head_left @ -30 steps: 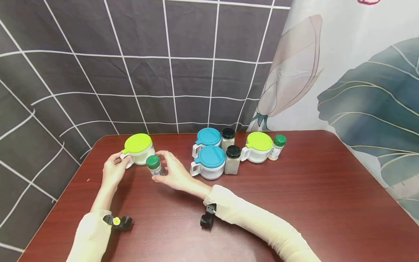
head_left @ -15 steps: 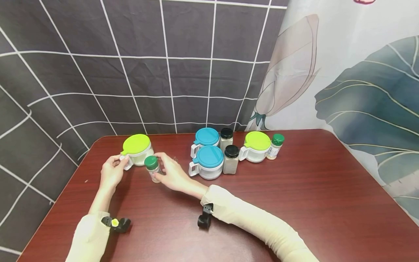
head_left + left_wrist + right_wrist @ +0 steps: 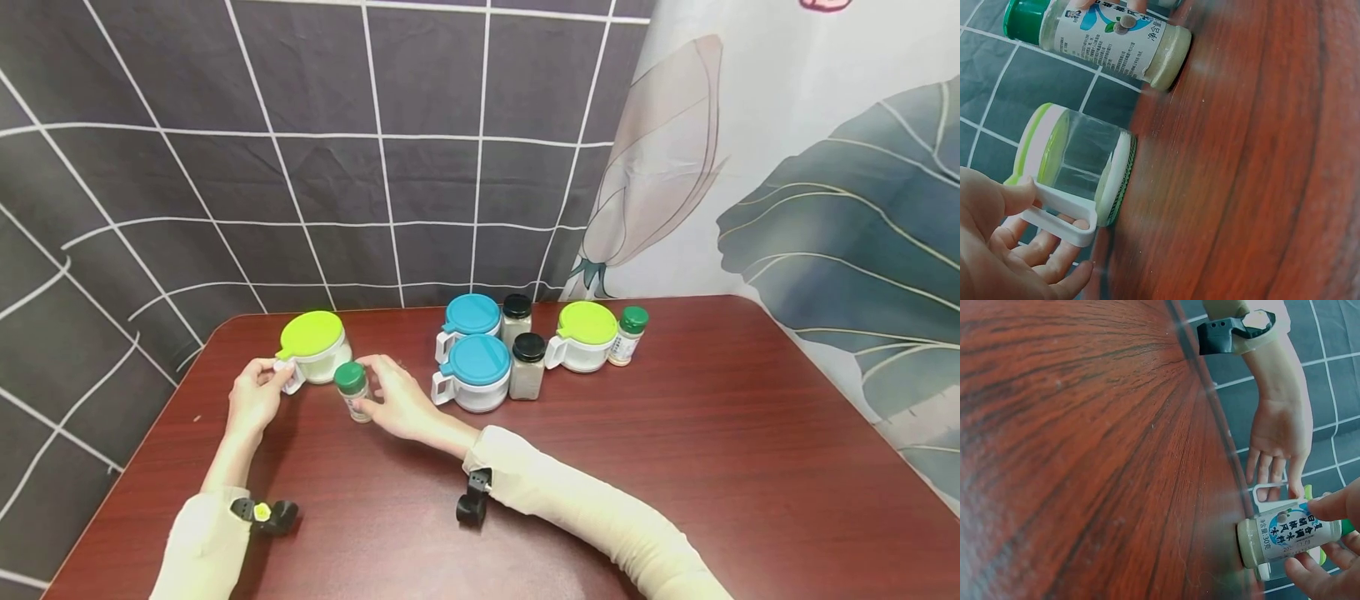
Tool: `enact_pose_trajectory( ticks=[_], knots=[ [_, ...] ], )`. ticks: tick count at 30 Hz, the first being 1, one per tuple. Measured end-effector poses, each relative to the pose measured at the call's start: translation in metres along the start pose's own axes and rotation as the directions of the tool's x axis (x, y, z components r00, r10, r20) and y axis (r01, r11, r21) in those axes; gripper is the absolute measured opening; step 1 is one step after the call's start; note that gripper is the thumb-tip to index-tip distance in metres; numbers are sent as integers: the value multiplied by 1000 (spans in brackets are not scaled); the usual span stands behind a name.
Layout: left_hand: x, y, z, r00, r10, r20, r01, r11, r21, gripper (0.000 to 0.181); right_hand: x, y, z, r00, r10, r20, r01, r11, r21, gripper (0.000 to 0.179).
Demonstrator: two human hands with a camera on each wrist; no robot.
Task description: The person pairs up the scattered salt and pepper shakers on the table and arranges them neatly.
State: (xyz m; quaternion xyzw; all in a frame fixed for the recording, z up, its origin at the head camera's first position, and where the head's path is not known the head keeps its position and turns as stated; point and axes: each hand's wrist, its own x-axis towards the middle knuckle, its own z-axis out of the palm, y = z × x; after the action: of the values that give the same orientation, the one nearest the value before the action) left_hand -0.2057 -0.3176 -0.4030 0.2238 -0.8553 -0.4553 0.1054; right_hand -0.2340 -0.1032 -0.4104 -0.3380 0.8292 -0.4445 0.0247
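Note:
In the head view, my left hand (image 3: pixel 255 396) grips the white handle (image 3: pixel 1057 226) of a seasoning jar (image 3: pixel 322 364) with a lime-green lid, which stands at the table's back left. The left wrist view shows its clear body (image 3: pixel 1088 147) and my thumb over the top of the handle. Just in front and to the right, my right hand (image 3: pixel 405 400) holds a small green-capped spice bottle (image 3: pixel 355 404) between thumb and fingers. The bottle is upright, and its printed label (image 3: pixel 1294 532) shows between the fingers. Its base is close over the table beside the jar.
Right of my right hand stand two blue-lidded jars (image 3: pixel 480 392), two black-capped shakers (image 3: pixel 527 382), another lime-lidded jar (image 3: pixel 585 357) and a second green-capped bottle (image 3: pixel 625 346). A grid-patterned cloth (image 3: pixel 427 179) hangs behind the reddish-brown table (image 3: pixel 637 467).
Both hands keep their grips and hardly move. The head view shifts slightly, and more of the spice bottle's lower part shows beside my right thumb than a second ago.

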Motion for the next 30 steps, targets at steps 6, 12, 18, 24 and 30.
enact_pose_trajectory(
  ticks=[6,12,18,24,30],
  knots=[
    [-2,1,0,1000,5,5,-5,1000,11,32,-3,-3,-2,1000,23,-5,-23,1000,14,48],
    [-4,-1,0,1000,3,8,-3,1000,10,31,-6,-3,-4,1000,21,-9,-21,1000,12,48],
    [-6,-2,1,1000,12,3,-12,1000,10,30,-10,-3,-6,1000,22,-4,-22,1000,13,47],
    [-8,-1,1,1000,8,5,-8,1000,24,32,-14,-2,-7,1000,3,-4,-3,1000,-12,48],
    [-10,-1,1,1000,11,-1,-11,999,31,32,-16,-2,-8,1000,4,8,-4,1000,-10,48]
  ],
)
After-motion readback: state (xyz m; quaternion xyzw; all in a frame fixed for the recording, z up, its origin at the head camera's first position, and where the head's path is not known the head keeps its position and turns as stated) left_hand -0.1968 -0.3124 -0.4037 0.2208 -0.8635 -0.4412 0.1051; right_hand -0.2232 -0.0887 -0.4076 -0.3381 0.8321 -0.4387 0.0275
